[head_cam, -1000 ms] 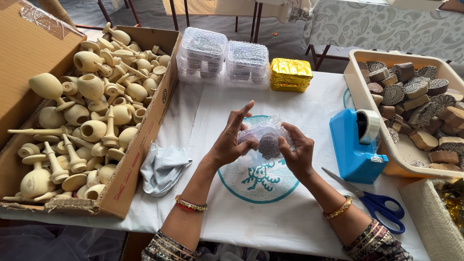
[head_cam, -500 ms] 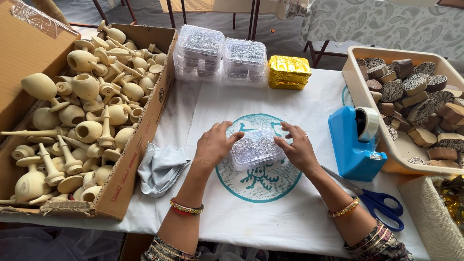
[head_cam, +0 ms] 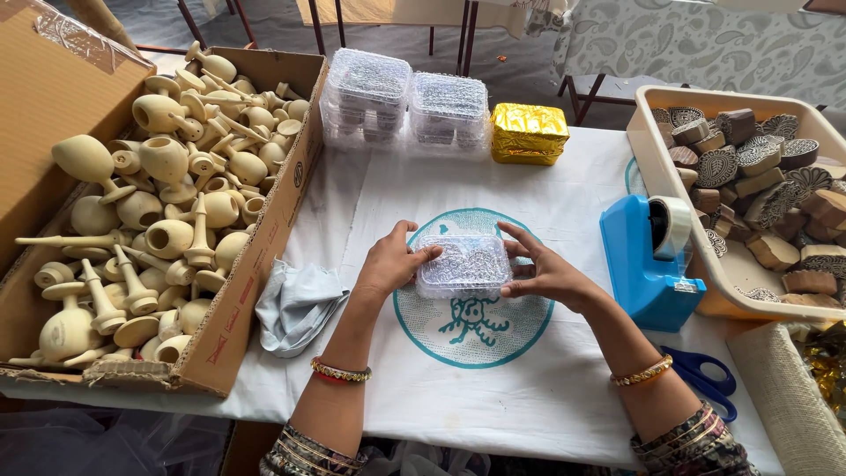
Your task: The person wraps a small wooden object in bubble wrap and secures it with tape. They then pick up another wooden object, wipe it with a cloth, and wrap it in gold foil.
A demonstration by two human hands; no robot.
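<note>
Fingers (head_cam: 421,256) of the left hand (head_cam: 392,264) and of the right hand (head_cam: 546,275) clamp the short ends of the clear plastic box (head_cam: 464,263), its long axis running left to right between them, over the desk (head_cam: 493,405).

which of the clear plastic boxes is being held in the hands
The clear box on the teal circle print, gripped between left hand and right hand; the two stacks sit untouched at the table's far edge.

A small clear plastic box with rounded corners (head_cam: 463,263), lid shut over patterned contents, lies flat on the white cloth's teal printed circle, held at both ends.
</note>
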